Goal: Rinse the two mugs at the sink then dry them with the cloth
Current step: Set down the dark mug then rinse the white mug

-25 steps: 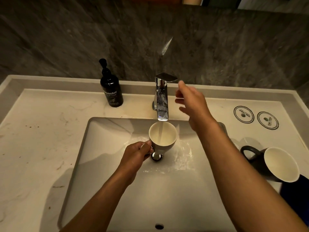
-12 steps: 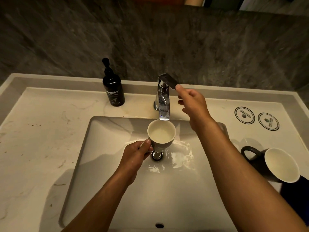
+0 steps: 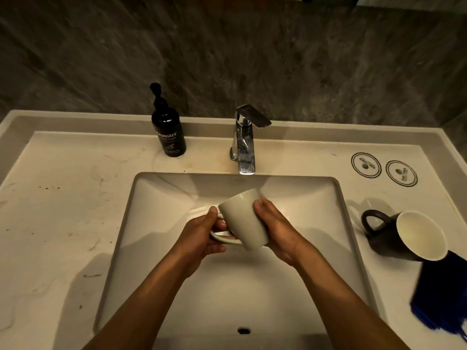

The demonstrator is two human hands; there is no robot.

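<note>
head view: pale marble counter [image 3: 63,223], white sink [image 3: 252,286], dark stone wall [image 3: 252,59].

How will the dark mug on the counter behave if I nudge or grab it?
The dark mug lies on its side beside the sink, so a nudge may roll it until its handle catches. It looks glazed and rigid: probably slippery and chippable.

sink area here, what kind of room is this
Most likely a bathroom: a basin sunk in a marble-look counter, a tap, and a hand wash bottle.
</note>
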